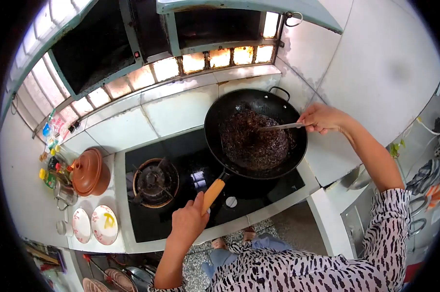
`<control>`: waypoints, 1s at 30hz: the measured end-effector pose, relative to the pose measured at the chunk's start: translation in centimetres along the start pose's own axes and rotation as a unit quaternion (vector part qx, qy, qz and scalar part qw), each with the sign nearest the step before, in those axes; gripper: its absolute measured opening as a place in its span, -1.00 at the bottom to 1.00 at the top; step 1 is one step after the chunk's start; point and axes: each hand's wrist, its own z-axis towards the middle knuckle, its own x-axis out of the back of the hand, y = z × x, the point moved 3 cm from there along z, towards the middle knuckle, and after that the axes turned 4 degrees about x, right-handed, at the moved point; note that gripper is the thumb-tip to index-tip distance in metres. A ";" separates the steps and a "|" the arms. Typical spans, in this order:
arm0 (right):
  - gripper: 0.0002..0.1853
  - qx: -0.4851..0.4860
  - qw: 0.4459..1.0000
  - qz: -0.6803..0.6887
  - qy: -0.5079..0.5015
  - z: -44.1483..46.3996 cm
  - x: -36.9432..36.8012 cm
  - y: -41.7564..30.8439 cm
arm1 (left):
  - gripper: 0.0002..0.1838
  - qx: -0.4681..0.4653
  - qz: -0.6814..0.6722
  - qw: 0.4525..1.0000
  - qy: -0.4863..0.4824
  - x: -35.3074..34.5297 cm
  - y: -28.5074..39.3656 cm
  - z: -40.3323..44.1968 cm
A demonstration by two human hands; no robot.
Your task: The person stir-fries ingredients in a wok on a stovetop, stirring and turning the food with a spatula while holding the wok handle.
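Note:
My left hand (190, 216) is wrapped round the light wooden handle (213, 195) of a black wok (215, 146). The wok sits over the right side of the glass-topped stove, tilted slightly in view, with a small loop handle at its far rim. Inside lies a dark brown, glossy, crumbly-looking mass (254, 146). My right hand (321, 118) pinches the end of a utensil with a thin grey handle (283, 126) above the wok's right rim. The utensil's other end dips into the dark mass, so its tip is hidden.
Left of the wok is a bare gas burner (156, 182) on the black stove (191, 214). A brown clay pot (91, 173), two patterned plates (81, 226), a metal pitcher (64, 194) and several bottles stand further left. A tiled wall rises behind; a sink (353, 224) is at right.

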 end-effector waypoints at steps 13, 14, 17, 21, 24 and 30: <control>-0.79 0.030 0.888 -0.430 -0.161 2.2 2.7 -5.1 | -0.44 0.000 -0.017 1.000 0.008 -0.1 0.0 -0.1; -0.79 0.031 0.887 -0.432 -0.162 2.5 2.1 -5.0 | -0.44 0.002 -0.018 1.000 0.008 0.0 0.0 -0.1; -0.82 0.089 0.904 -0.349 -0.230 4.2 -1.8 -3.4 | -0.44 0.006 -0.020 1.000 -0.001 0.3 0.3 -0.1; -0.82 0.287 0.896 -0.330 -0.073 7.0 -5.1 -0.6 | -0.33 0.031 -0.017 0.998 -0.052 0.1 0.3 0.0; -0.83 0.238 0.949 -0.207 -0.015 6.7 -3.3 -0.1 | -0.38 0.013 -0.006 1.000 -0.028 0.1 0.2 -0.1; -0.86 -0.045 0.985 0.145 -0.084 2.1 1.3 0.2 | -0.40 0.003 -0.008 1.000 -0.006 0.2 0.3 -0.1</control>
